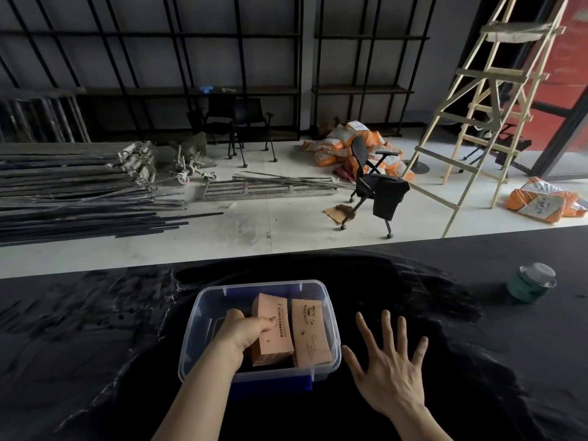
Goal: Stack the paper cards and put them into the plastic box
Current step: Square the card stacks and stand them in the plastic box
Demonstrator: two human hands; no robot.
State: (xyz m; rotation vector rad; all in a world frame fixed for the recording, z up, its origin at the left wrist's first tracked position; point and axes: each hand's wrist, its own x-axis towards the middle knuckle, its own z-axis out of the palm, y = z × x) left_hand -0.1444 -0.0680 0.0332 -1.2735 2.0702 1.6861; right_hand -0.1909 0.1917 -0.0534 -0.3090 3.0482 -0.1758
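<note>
Nearest, right hand (389, 364) spread wide, palm down over the black table (95, 329), fingers apart, holding nothing, just right of the box (191, 338). Left hand (245, 331) reaching into the clear box, thumb on top of a card stack (275, 326), fingers hidden beneath, gripping it. Stack tilted, leaning left of a second stack (308, 332) lying by the box's right wall, the two side by side and close together. Blue lid (270, 385) showing under the box's near edge. Farther right on the table, well apart, a green jar (531, 283). Beyond the table edge, pale floor with a black chair (370, 186), orange sacks (337, 144), metal bars (79, 198) at left, a wooden ladder (486, 100) at right, dark shelving (191, 58) along the wall.
</note>
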